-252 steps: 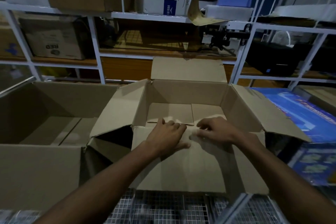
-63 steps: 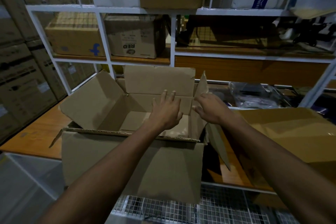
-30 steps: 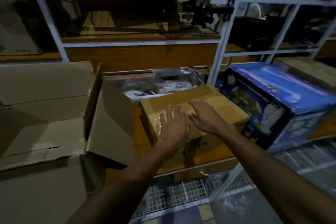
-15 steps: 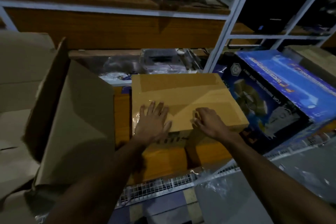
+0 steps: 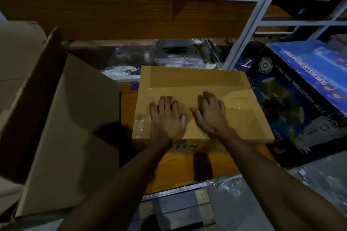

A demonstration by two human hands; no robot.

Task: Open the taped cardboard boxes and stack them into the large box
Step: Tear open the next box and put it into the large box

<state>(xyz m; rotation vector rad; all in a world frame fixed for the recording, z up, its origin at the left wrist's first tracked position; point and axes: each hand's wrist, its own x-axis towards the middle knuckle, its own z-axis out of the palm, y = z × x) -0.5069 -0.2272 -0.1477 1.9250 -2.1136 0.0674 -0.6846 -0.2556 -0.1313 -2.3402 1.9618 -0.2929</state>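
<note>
**While the tape's still on: hands flat on the next box**

Since the brown box point(image 5: 202, 103) is still sealed, I'd say we're right at the start of the opening step for this one. It sits on the wooden shelf point(image 5: 178, 167) in the middle of the scene, with clear tape running along its top and down the near-left corner.

Both hands are on the lid, palms down. The left hand point(image 5: 166, 118) lies flat with fingers spread and straight, gripping nothing. The right hand point(image 5: 210, 113) is just beside it, fingers a bit bent, pressing on the top, also holding nothing as far as I can tell.

Next move, my guess: find a tape edge or the centre seam and get a fingernail under it, then peel or split it so the flaps lift.

Count: two hands, one taped box, one big open box point(image 5: 71, 133) to the left with its flap up, and one blue printed carton point(image 5: 300, 103) touching the taped box on the right.
</note>
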